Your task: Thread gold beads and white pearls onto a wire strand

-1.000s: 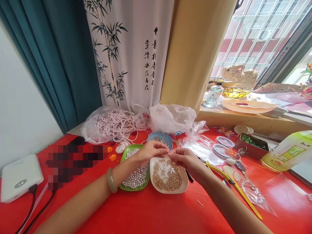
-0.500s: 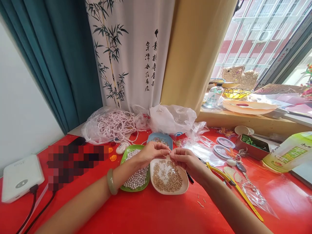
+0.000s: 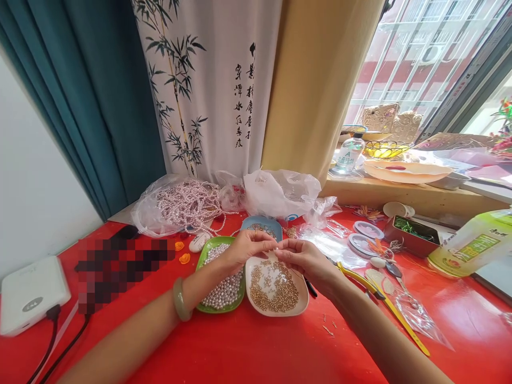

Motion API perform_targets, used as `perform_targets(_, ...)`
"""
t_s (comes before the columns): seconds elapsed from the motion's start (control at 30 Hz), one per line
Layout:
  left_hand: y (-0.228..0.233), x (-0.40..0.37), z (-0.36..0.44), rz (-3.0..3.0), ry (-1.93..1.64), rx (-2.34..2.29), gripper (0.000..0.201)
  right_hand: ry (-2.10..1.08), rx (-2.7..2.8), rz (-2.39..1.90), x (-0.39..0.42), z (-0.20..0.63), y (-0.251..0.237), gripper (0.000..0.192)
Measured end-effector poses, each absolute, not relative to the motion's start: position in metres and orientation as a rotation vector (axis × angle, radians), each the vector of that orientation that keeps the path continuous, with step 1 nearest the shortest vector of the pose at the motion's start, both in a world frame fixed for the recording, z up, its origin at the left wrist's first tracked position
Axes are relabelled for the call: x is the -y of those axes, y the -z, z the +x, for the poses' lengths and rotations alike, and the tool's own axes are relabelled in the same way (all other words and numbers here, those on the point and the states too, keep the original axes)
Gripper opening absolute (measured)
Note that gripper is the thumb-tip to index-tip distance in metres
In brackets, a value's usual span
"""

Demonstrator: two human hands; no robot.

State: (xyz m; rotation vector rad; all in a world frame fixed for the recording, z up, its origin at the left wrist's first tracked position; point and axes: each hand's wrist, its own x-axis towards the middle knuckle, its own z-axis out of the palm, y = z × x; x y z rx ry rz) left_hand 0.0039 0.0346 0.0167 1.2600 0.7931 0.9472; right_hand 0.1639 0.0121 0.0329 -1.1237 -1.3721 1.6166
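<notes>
My left hand (image 3: 248, 248) and my right hand (image 3: 300, 257) meet fingertip to fingertip above a white dish (image 3: 276, 313) of small gold beads (image 3: 282, 298). Both are closed in a pinch. A small white bead-like piece (image 3: 277, 249) shows between the fingertips; its exact kind is too small to tell. Under my left wrist sits a green dish (image 3: 205, 256) of white pearl beads (image 3: 220, 293), partly covered by the forearm. Behind the hands a blue dish (image 3: 276, 226) holds more small beads.
Yellow-handled pliers (image 3: 394, 314) lie right of my right forearm, near ribbon spools (image 3: 368, 230) and a red box (image 3: 412, 234). Pink bead strands (image 3: 188, 205) and plastic bags (image 3: 282, 192) line the back. A white device (image 3: 36, 296) with cables stands left, and a bottle (image 3: 472, 242) stands right.
Both hands keep their pinch over the white dish, with only a slight shift of the fingers. The whole view has moved a little; the dishes stay in place.
</notes>
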Motion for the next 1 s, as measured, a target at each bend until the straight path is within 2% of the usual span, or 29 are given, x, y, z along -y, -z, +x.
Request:
perform_targets(0.2, -0.018, -0.032, 0.004, 1.373, -1.033, -0.827, 0.016, -1.621, 1.411, -1.119, -0.010, 0.164, -0.039, 0.019)
perform_targets(0.43, -0.030, -0.038, -0.007, 1.069, -1.213, -0.736, 0.012, -1.663, 1.604, -1.079, -0.015, 0.184, -0.046, 0.008)
perform_targets(0.53, -0.038, -0.049, -0.022, 0.891, -1.342, -0.719, 0.004, -1.716, 1.661, -1.072, -0.021, 0.199, -0.044, 0.011)
perform_targets(0.7, -0.040, -0.073, -0.050, 0.717, -1.503, -0.744, 0.015, -1.800, 1.579, -1.105, -0.032, 0.215, -0.030, 0.009)
perform_targets(1.0, -0.030, -0.084, -0.059, 0.683, -1.516, -0.768, 0.014, -1.838, 1.555, -1.139, -0.039, 0.214, -0.014, 0.019)
